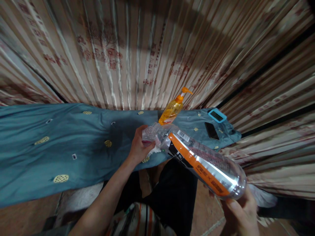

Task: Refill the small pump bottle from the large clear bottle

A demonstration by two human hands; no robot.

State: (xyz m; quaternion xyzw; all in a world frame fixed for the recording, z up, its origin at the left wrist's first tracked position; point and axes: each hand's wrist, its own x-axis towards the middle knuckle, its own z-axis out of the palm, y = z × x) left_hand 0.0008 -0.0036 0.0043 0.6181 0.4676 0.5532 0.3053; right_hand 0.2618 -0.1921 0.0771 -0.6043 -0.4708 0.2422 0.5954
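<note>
A large clear plastic bottle (pixel 206 164) with an orange, black and silver label is held tilted over my lap, its base toward the lower right. My right hand (pixel 242 209) is closed around the base end. At the neck end, my left hand (pixel 141 147) is closed on a clear plastic piece (pixel 150 132) that meets or overlaps the bottle's neck. Whether this piece is a wrapper or a smaller container, I cannot tell. Some white, jagged-edged material (pixel 155 149) shows under the left fingers. Just beyond the neck stands an orange pump bottle (pixel 172 109) with yellow-orange liquid.
A teal cloth (pixel 83 157) with yellow pineapple prints covers the long surface before me. On its right end lie a dark phone (pixel 211 130) and a blue-framed digital clock or timer (pixel 217 115). Pleated beige curtains (pixel 137 59) hang behind and to the right.
</note>
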